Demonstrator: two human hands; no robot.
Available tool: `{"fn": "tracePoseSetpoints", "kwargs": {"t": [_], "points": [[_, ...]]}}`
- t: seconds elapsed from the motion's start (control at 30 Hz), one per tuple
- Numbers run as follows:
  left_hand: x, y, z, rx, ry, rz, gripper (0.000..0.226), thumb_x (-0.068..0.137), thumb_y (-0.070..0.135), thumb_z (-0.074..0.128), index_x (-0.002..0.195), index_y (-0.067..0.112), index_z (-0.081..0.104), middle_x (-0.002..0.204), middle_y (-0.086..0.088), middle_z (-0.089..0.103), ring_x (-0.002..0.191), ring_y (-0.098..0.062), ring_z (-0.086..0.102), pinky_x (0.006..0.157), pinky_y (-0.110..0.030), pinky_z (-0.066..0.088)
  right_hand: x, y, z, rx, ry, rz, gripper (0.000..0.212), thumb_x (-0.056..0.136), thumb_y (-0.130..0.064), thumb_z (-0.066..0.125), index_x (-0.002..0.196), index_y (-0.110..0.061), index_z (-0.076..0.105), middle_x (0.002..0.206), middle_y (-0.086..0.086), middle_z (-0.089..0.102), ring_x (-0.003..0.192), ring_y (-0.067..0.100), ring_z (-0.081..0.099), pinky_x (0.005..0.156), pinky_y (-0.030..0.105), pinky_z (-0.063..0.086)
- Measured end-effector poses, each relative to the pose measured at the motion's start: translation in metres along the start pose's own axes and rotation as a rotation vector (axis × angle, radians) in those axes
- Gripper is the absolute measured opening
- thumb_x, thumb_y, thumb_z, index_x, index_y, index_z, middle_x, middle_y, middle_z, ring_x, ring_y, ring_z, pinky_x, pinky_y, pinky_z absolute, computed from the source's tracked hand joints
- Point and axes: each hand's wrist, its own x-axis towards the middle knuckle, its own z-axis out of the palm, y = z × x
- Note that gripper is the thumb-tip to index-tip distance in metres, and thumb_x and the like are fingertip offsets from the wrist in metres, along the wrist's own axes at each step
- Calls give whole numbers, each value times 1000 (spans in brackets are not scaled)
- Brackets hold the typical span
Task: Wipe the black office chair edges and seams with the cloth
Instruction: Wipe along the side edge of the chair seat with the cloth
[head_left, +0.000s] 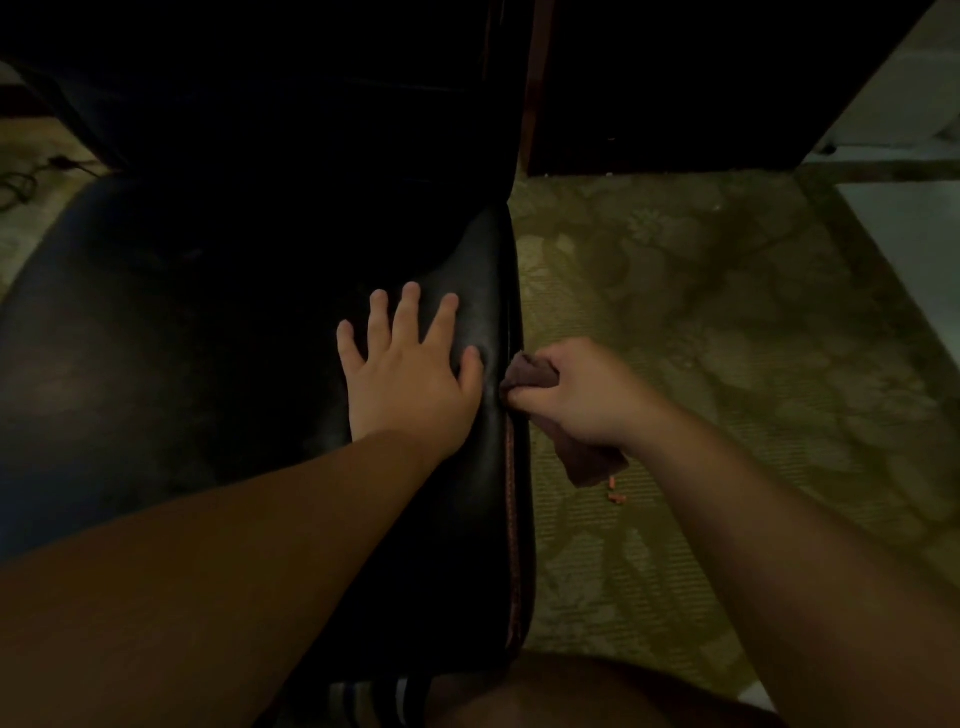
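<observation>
Dim light; detail on the chair (208, 364) is poor. Seat fills the left and centre of view, its right edge running from the backrest toward the camera, with a worn reddish seam (511, 467) along it.

Step in hand, as I judge it: wiping the right seat edge and its seam.

To do it well:
- Keep the cloth (524, 376) pressed into the seam line, not just skimming the top face; the piping groove is where dirt would sit.
- Work in one direction along the edge, backrest end to front, so nothing is pushed back over wiped ground.
- Keep the seat braced with the free hand so the chair does not swivel or roll away under the pressure.
- Refold to a fresh face if the cloth loads up. Its present state is too dark to read.

Grip:
- Right hand (582, 395) is closed in a fist around the bunched cloth. One wad pokes out at the thumb side and touches the seat edge at the seam; a tail hangs below the heel of the hand, over the carpet (727, 312).
- Left hand (410, 364) is flat and spread, fingers splayed, palm down on the seat just beside the right edge. It holds nothing; it rests on the leather, thumb nearest the cloth.

Small orange bits (617, 496) lie on the carpet below the cloth tail; what they are, cannot tell.
</observation>
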Motion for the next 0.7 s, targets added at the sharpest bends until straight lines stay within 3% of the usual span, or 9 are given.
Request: {"fn": "tracePoseSetpoints", "kwargs": {"t": [0.1, 0.2, 0.33, 0.43, 0.57, 0.63, 0.7], "points": [[0, 0, 0, -6, 0, 1, 62, 99, 57, 23, 158, 36, 18, 168, -4, 12, 155, -30, 0, 121, -58, 3, 0, 1, 0, 12, 93, 5, 28, 86, -31, 73, 66, -21, 58, 60, -4, 60, 58, 12, 57, 53, 26, 35], [0, 0, -1, -6, -1, -2, 62, 100, 56, 23, 158, 35, 18, 168, -4, 11, 155, -30, 0, 122, -57, 3, -2, 0, 0, -5, -28, -9, 28, 85, -28, 74, 62, -20, 58, 56, -5, 61, 54, 10, 56, 55, 25, 37], [0, 1, 0, -5, 2, -1, 62, 100, 56, 23, 158, 35, 18, 168, -5, 12, 155, -30, 1, 122, -58, 4, 0, 1, -2, -20, 76, -18, 23, 86, -29, 73, 68, -19, 62, 62, -5, 61, 57, 8, 57, 54, 25, 36], [0, 0, 0, -1, 6, -3, 63, 100, 56, 23, 158, 35, 17, 168, -5, 12, 155, -30, 1, 122, -58, 4, -2, 0, -2, -41, -45, -37, 27, 85, -28, 74, 64, -21, 59, 57, -7, 60, 55, 6, 56, 55, 25, 38], [1, 2, 0, -13, 7, -14, 62, 100, 56, 23, 158, 35, 18, 168, -4, 12, 155, -30, 1, 122, -58, 4, 0, 3, 0, -14, 66, -41, 27, 85, -26, 73, 64, -20, 58, 60, -4, 61, 57, 12, 58, 55, 27, 40], [2, 3, 1, -13, 6, -20, 62, 100, 56, 24, 158, 34, 19, 168, -5, 12, 155, -30, 1, 122, -58, 4, -1, 2, -1, -29, -11, -44, 28, 85, -25, 73, 62, -20, 57, 56, -5, 60, 54, 8, 56, 54, 26, 40], [3, 3, 1, -10, 2, -22, 63, 100, 56, 24, 158, 34, 18, 168, -5, 12, 155, -30, 1, 122, -58, 4, -2, 2, -1, -31, 20, -44, 31, 86, -26, 73, 60, -22, 56, 54, -7, 58, 49, 1, 52, 49, 21, 36]]}}
